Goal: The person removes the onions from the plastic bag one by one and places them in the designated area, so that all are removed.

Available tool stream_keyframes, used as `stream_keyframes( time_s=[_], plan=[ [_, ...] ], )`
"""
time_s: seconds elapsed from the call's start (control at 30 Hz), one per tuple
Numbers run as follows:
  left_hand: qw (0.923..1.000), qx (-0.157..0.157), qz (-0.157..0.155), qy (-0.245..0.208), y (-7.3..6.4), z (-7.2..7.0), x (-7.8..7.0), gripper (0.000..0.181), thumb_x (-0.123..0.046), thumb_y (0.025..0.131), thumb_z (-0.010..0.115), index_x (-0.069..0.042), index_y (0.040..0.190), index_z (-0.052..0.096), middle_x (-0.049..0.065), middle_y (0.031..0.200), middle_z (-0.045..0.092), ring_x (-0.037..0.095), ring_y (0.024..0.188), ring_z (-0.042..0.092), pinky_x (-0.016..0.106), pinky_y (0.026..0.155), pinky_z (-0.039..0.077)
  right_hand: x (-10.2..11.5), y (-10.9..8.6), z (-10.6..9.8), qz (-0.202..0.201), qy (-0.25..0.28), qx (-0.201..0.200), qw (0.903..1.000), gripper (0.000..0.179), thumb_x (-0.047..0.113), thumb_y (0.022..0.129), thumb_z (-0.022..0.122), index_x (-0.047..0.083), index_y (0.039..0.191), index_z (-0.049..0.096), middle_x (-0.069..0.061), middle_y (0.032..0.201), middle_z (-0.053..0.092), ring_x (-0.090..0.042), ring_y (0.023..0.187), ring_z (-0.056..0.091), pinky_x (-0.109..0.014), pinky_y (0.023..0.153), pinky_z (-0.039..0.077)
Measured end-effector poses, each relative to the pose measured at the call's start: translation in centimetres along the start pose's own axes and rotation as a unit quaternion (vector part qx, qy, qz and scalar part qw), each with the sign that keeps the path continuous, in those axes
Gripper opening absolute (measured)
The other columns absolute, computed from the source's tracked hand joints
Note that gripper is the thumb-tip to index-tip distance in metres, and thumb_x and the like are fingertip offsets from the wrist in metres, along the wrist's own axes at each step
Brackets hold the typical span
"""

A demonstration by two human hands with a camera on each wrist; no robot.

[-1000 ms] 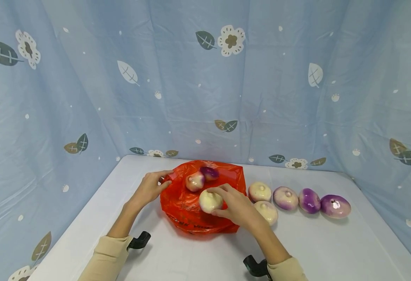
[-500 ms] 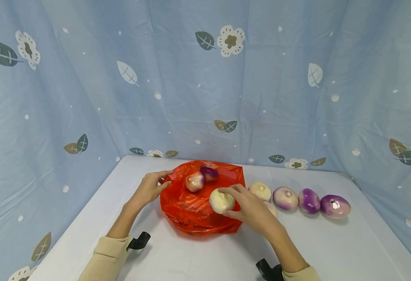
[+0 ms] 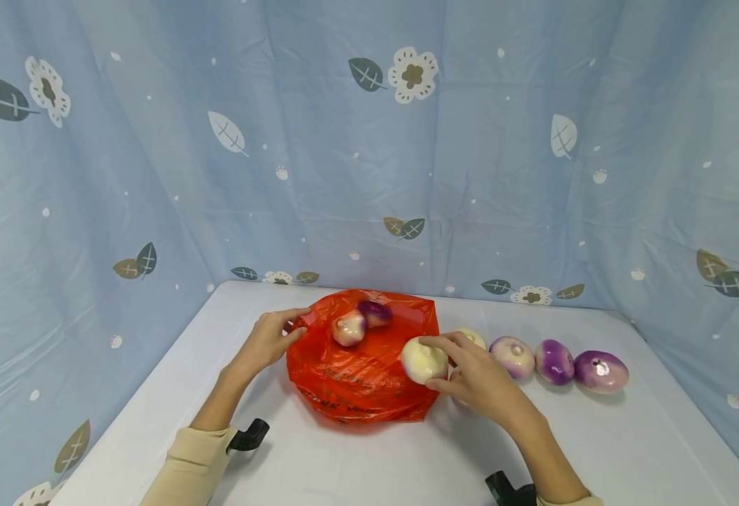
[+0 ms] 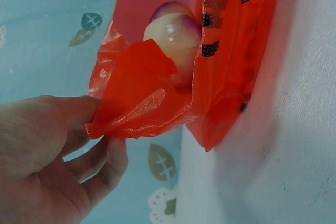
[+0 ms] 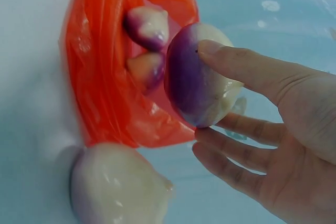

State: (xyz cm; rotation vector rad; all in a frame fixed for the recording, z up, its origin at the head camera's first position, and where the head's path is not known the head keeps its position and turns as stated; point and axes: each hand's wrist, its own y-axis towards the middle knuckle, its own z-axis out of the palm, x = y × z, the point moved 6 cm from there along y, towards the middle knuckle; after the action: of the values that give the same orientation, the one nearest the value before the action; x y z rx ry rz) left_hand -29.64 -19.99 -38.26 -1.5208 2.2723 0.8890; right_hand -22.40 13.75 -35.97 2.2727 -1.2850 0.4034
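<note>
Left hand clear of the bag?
No, the left hand pinches the bag at its edge.

looks like a makeshift booth, w/ blue floral curtain (image 3: 319, 140) round 3 sides of white tbl (image 3: 344, 464).

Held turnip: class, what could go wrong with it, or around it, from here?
The glossy turnip might slip, since the right grip pinches it with its fingers. The limp bag, held at its edge by the left grip, could fold. The right grip might also knock the nearby other turnips.
</note>
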Motion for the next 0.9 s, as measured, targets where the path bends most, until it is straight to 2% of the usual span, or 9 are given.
stream_keyframes(
  time_s=[0.07, 0.13, 0.27, 0.43, 0.6, 0.7, 0.8, 0.9],
  plan=[
    [1.0, -0.001, 0.001, 0.001, 0.0, 0.0, 0.0, 0.038, -0.004, 0.087, 0.071, -0.005, 0.125, 0.067, 0.011, 0.096, 0.073, 0.018, 0.075, 0.061, 0.021, 0.057, 0.046, -0.3, -0.1, -0.3, -0.002, 0.015, -0.004, 0.9999, 0.062, 0.024, 0.078, 0.083, 0.026, 0.135, 0.057, -0.001, 0.119, 0.06, -0.013, 0.086, 0.063, -0.026, 0.075, 0.056],
    [1.0, -0.002, 0.002, 0.002, 0.0, 0.0, -0.1, 0.038, -0.004, 0.086, 0.071, -0.005, 0.125, 0.067, 0.011, 0.094, 0.073, 0.018, 0.074, 0.061, 0.021, 0.057, 0.045, -0.5, -0.3, -0.7, -0.007, 0.022, -0.01, 0.9997, 0.063, 0.022, 0.078, 0.083, 0.025, 0.135, 0.057, -0.002, 0.121, 0.06, -0.015, 0.092, 0.064, -0.033, 0.078, 0.058],
    [1.0, -0.002, 0.002, 0.002, 0.0, 0.0, -0.1, 0.038, -0.003, 0.086, 0.071, -0.005, 0.124, 0.067, 0.01, 0.092, 0.073, 0.017, 0.074, 0.061, 0.021, 0.058, 0.045, -1.0, -0.7, -1.4, -0.007, 0.008, -0.022, 0.9997, 0.064, 0.024, 0.077, 0.084, 0.026, 0.135, 0.057, -0.003, 0.123, 0.06, -0.023, 0.103, 0.066, -0.045, 0.084, 0.057],
    [1.0, -0.001, 0.0, 0.0, 0.0, 0.0, -0.1, 0.038, -0.003, 0.086, 0.071, -0.005, 0.124, 0.067, 0.01, 0.091, 0.072, 0.017, 0.074, 0.06, 0.021, 0.057, 0.045, -1.6, -1.4, -2.2, -0.003, -0.01, -0.025, 0.9996, 0.066, 0.026, 0.076, 0.084, 0.026, 0.135, 0.056, -0.004, 0.126, 0.06, -0.025, 0.109, 0.064, -0.049, 0.086, 0.056],
    [1.0, 0.004, -0.004, -0.001, -0.1, 0.0, -0.1, 0.039, -0.003, 0.087, 0.07, -0.005, 0.125, 0.066, 0.011, 0.092, 0.072, 0.018, 0.074, 0.06, 0.021, 0.057, 0.046, -2.3, -2.0, -2.9, 0.005, -0.042, -0.029, 0.9987, 0.067, 0.032, 0.075, 0.084, 0.029, 0.136, 0.055, -0.003, 0.126, 0.062, -0.026, 0.107, 0.062, -0.058, 0.094, 0.045],
    [0.9999, 0.008, -0.008, -0.003, -0.1, 0.1, -0.1, 0.039, -0.003, 0.087, 0.07, -0.005, 0.126, 0.066, 0.012, 0.096, 0.073, 0.018, 0.076, 0.061, 0.02, 0.058, 0.047, -2.7, -2.3, -3.2, 0.006, -0.057, -0.035, 0.9978, 0.068, 0.033, 0.074, 0.084, 0.028, 0.136, 0.056, -0.003, 0.123, 0.063, -0.025, 0.104, 0.061, -0.055, 0.091, 0.045],
    [0.9999, 0.009, -0.01, -0.004, -0.1, 0.2, -0.1, 0.039, -0.004, 0.088, 0.07, -0.005, 0.126, 0.066, 0.013, 0.099, 0.073, 0.019, 0.077, 0.062, 0.02, 0.059, 0.048, -3.1, -2.6, -3.6, 0.003, -0.056, -0.042, 0.9976, 0.068, 0.031, 0.074, 0.085, 0.026, 0.136, 0.057, -0.002, 0.12, 0.064, -0.023, 0.103, 0.061, -0.047, 0.085, 0.053],
    [0.9999, 0.008, -0.009, -0.003, -0.1, 0.2, -0.1, 0.039, -0.004, 0.088, 0.07, -0.005, 0.126, 0.066, 0.013, 0.101, 0.073, 0.019, 0.077, 0.061, 0.02, 0.059, 0.048, -3.4, -3.1, -4.0, 0.003, -0.047, -0.045, 0.9979, 0.066, 0.029, 0.075, 0.085, 0.025, 0.135, 0.057, -0.001, 0.12, 0.063, -0.024, 0.105, 0.063, -0.045, 0.083, 0.057]
  ],
)
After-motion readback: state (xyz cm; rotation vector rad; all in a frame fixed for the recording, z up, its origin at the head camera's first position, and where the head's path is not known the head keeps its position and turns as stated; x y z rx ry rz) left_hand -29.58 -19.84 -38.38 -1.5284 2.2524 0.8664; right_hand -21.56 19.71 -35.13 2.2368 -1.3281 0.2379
